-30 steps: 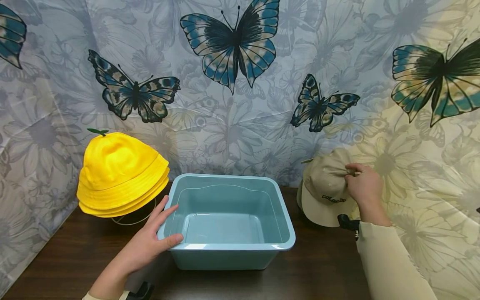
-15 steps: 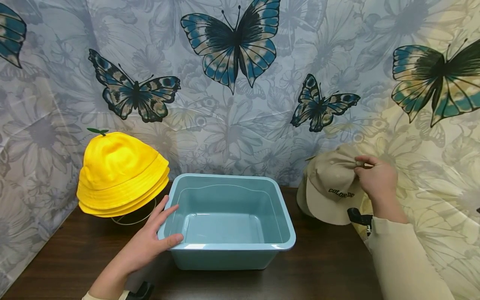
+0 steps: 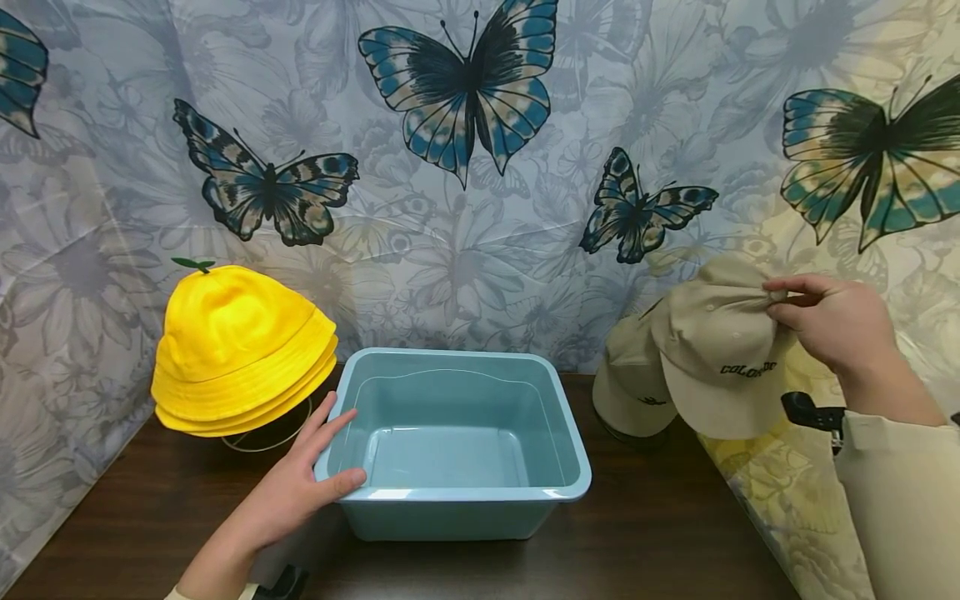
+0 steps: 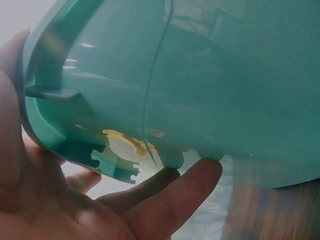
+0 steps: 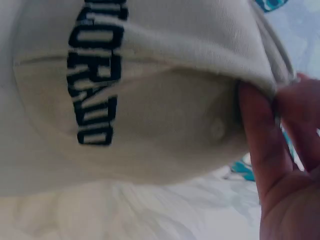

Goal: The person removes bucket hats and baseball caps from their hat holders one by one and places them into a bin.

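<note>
Right hand [image 3: 851, 327] pinches a beige baseball cap [image 3: 720, 337], which a slack pinch could drop; left hand [image 3: 302, 475], fingers spread, touches a blue tub [image 3: 465, 493].

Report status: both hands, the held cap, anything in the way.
Right hand pinches COLORADO cap at its crown. Left hand rests on blue tub rim. Second beige cap sits between COLORADO cap and tub in head view; contact between caps unclear.

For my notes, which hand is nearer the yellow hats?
Left. The left hand rests on the tub at its left rim, near the yellow hats; the right hand pinches a beige cap right of the tub.
</note>
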A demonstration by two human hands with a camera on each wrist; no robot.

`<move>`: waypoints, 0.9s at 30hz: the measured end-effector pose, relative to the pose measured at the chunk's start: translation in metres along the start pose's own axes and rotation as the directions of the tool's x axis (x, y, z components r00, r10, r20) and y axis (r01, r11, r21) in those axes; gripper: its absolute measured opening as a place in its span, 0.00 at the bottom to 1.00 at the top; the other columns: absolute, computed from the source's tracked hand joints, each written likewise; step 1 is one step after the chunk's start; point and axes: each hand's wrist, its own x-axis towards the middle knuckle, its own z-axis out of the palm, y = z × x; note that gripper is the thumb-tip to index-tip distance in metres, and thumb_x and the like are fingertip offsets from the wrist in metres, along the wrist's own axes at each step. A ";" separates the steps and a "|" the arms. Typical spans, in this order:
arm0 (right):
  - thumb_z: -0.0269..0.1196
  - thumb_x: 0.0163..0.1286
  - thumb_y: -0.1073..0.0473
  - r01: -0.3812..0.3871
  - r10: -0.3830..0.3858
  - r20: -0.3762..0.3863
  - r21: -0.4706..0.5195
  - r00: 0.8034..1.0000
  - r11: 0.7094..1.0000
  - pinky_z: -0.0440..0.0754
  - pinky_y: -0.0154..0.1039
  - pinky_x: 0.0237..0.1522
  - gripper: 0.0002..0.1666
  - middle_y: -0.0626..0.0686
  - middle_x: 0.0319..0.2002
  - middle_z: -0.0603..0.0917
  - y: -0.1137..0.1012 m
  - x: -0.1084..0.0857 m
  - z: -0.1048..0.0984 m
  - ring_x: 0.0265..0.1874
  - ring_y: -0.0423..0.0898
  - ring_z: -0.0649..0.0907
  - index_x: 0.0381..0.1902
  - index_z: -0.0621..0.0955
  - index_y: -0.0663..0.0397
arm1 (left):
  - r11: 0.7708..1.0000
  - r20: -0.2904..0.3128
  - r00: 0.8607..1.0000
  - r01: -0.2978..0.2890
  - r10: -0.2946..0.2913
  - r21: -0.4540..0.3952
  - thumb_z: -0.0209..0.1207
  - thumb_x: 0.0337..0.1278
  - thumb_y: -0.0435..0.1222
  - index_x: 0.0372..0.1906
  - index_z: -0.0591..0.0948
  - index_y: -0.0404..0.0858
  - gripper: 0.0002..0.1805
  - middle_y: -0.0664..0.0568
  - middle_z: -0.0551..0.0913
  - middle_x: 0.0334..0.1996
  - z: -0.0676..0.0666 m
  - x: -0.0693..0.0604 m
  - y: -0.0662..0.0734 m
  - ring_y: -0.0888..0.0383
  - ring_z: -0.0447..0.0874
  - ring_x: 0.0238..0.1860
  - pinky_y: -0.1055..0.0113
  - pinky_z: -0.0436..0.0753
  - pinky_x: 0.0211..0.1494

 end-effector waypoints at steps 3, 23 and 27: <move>0.57 0.76 0.53 0.029 -0.029 0.005 -0.018 1.000 0.999 0.74 0.33 0.28 0.23 0.67 0.56 0.77 -0.003 0.000 -0.010 0.43 0.50 0.74 0.62 0.79 0.62 | 1.000 0.002 1.000 0.000 0.000 -0.004 0.65 0.61 0.50 0.76 0.64 0.44 0.41 0.50 0.37 0.80 0.000 0.000 0.000 0.35 0.36 0.75 0.26 0.61 0.60; 0.69 0.68 0.57 0.394 -0.394 0.022 0.016 0.919 0.919 0.71 0.20 0.33 0.13 0.19 0.42 0.77 -0.119 -0.004 -0.047 0.41 0.19 0.73 0.50 0.88 0.47 | 1.000 -0.003 1.000 0.001 -0.001 -0.005 0.64 0.61 0.51 0.76 0.64 0.43 0.41 0.52 0.37 0.80 0.000 0.000 -0.001 0.36 0.36 0.75 0.26 0.60 0.61; 0.71 0.64 0.66 0.534 -0.535 0.008 0.043 0.845 0.844 0.72 0.19 0.36 0.14 0.22 0.45 0.79 -0.145 -0.006 -0.044 0.43 0.21 0.76 0.47 0.89 0.47 | 1.000 -0.008 1.000 0.002 -0.002 0.002 0.64 0.61 0.51 0.76 0.64 0.43 0.41 0.52 0.37 0.80 0.000 0.000 -0.001 0.36 0.37 0.75 0.26 0.60 0.61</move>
